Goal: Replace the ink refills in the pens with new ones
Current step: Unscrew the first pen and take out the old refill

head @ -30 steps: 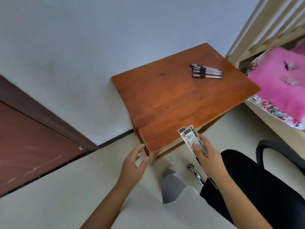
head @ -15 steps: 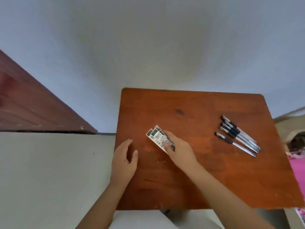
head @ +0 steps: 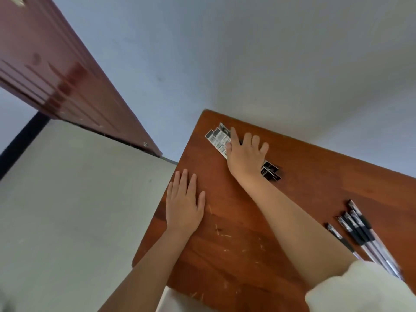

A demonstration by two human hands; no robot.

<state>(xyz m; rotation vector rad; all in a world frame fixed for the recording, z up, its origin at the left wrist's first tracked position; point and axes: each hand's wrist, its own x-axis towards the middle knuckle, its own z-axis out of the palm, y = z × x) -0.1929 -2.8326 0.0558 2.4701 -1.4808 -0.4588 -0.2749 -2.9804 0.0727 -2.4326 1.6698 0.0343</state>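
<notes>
refill packs (head: 218,138) now at table (head: 247,233) far corner | right hand (head: 244,157) fingers flat on them | left hand (head: 183,204) flat

I see soft even daylight, no glare, faint shadows under the hands (head: 184,207) on the surface (head: 236,255), door (head: 56,70) motion-smeared, strong wide-angle bending at the edges, pens (head: 364,235) slightly blurred.

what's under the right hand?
The right hand lies flat on the refill packets, which rest on the table. Their ends stick out both sides; the middle is covered.
</notes>
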